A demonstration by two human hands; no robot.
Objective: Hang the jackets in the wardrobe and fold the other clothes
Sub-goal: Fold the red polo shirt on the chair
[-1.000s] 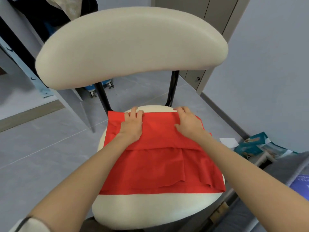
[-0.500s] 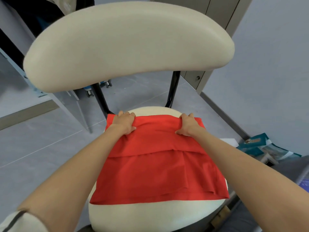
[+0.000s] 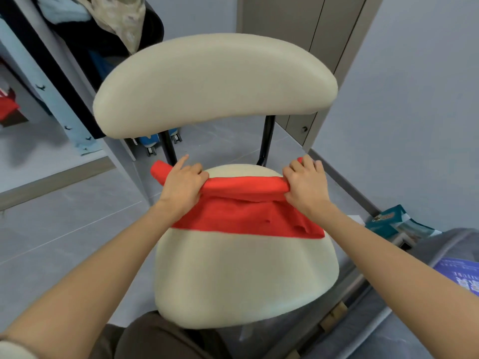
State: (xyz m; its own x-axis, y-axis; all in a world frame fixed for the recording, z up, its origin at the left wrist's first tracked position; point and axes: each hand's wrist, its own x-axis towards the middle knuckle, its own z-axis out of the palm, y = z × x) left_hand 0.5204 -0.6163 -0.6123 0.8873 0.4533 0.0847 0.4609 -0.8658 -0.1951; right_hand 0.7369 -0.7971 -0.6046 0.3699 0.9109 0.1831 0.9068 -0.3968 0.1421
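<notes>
The red cloth [image 3: 246, 216] lay across the back half of the seat [image 3: 246, 275], its far edge rolled up. Your left hand [image 3: 181, 187] gripped the roll near its left end, fingers curled, forefinger sticking out. Your right hand [image 3: 307, 187] curled round its right end. Beyond stood the backrest [image 3: 215, 81], then hanging clothes [image 3: 114, 22].

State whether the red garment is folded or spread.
Folded: red garment lies layered on the chair seat; left hand and right hand grip its rolled edge.
</notes>
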